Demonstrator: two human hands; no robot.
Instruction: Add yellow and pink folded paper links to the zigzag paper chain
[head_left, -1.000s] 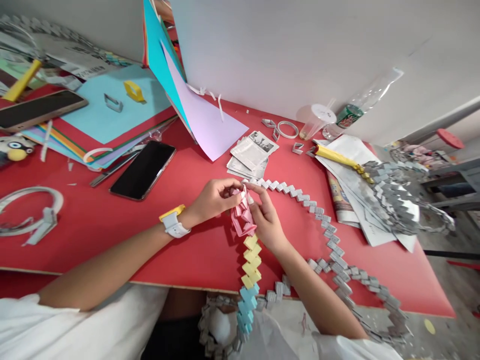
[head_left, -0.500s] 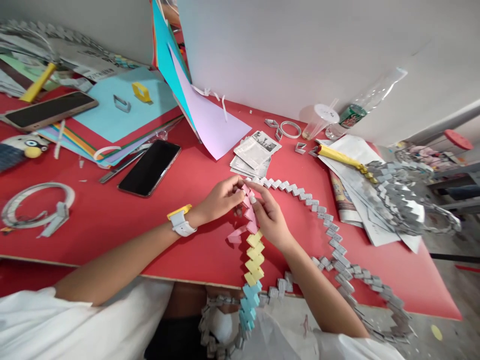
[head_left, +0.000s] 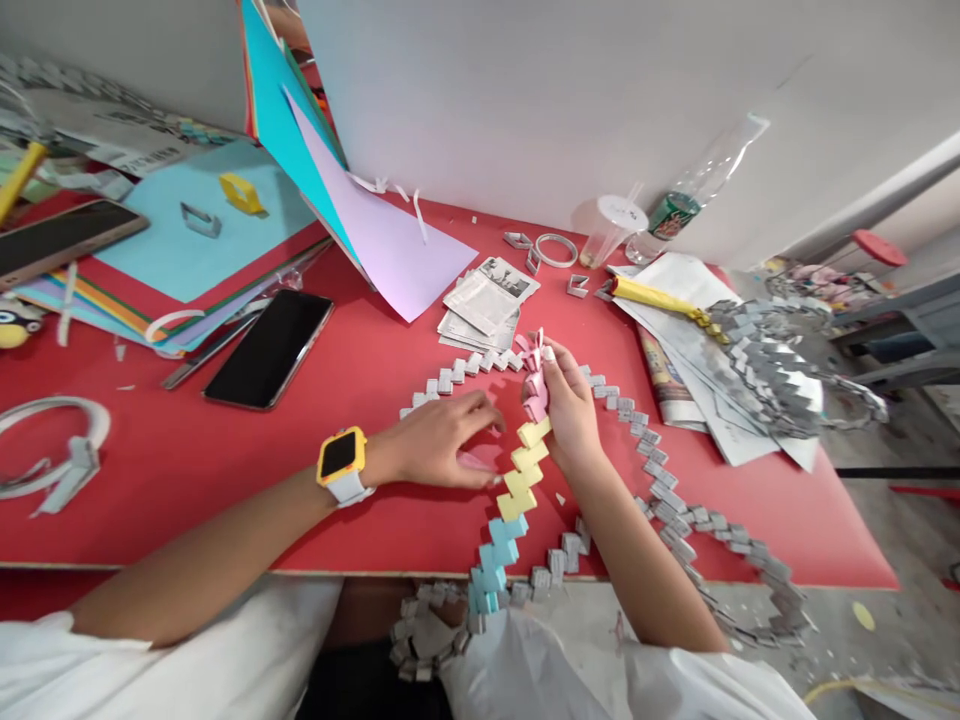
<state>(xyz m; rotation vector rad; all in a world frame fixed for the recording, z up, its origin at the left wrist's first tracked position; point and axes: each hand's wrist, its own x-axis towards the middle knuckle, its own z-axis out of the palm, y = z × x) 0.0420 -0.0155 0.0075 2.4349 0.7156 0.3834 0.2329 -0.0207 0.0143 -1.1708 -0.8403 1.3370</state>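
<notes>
My right hand [head_left: 574,410] is closed on the pink end of a folded paper chain [head_left: 520,480], lifted above the table. Below the pink links the chain runs into yellow, then light blue, and hangs past the table edge towards grey newsprint links. My left hand [head_left: 439,440] is low over the table with thumb and fingers apart. Between them, close to the tabletop, lies a pink folded paper piece [head_left: 476,462], partly hidden by the fingers. A long newsprint paper chain [head_left: 656,460] curves on the table behind both hands.
Newsprint slips [head_left: 491,300] lie beyond my hands, with a lilac sheet [head_left: 405,250] to their left. A black phone [head_left: 268,348] rests at the left. At the back stand a plastic cup [head_left: 611,230] and a bottle [head_left: 675,215]. Folded newspaper [head_left: 664,375] lies right.
My left hand has let go of the chain's pink end and moved down and left to the loose pink piece. My right hand has shifted slightly right, still holding the chain.
</notes>
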